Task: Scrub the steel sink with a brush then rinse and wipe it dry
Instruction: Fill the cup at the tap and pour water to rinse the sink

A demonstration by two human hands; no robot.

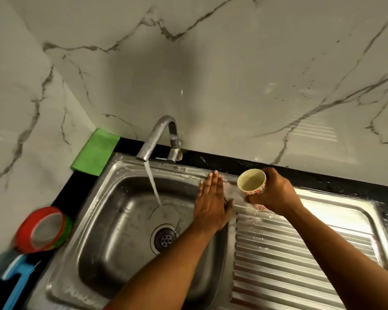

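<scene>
Head view: left hand (211,199) laid flat, fingers straight and together, palm down on the steel sink (121,220) rim strip between basin and drainboard, fingertips reaching toward the back rim. Right hand (276,193) just right of it, fingers curled round a small cream cup (252,182) with red flower print, tipped so its mouth faces the left hand, held above the top of the ribbed drainboard (300,253). Wet film and suds on the strip between the two hands.

Behind and left of the left hand, a steel tap (159,137) running, its stream (154,184) falling into the basin just above the drain strainer (165,238). Basin floor and drainboard ridges otherwise open.

Left of the sink on the black counter (278,168): folded green cloth (95,153) in the back corner against the marble wall (211,63); nearer, a red-rimmed strainer (44,229); nearest, a blue-handled brush (16,285), blurred, well apart from both hands.
</scene>
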